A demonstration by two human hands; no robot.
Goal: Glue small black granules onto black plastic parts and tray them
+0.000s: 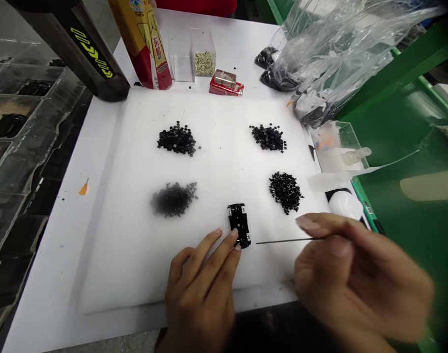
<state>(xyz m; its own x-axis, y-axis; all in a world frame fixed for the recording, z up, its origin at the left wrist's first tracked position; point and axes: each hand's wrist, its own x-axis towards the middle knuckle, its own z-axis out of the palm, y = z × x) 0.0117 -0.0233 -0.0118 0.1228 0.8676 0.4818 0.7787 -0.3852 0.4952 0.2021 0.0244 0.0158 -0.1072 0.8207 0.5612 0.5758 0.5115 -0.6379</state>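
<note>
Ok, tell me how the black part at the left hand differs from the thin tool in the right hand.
The black part is broad with a notched outline; the thin tool is a narrow, straight shaft. The black part lies on the white pad, touched by the left hand; the thin tool is gripped in the right hand. Both look dark.

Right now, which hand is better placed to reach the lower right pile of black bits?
Probably the right hand: it is nearer that pile, though it already holds a thin rod. The left hand has fingertips on the black plate, farther from the pile.
</note>
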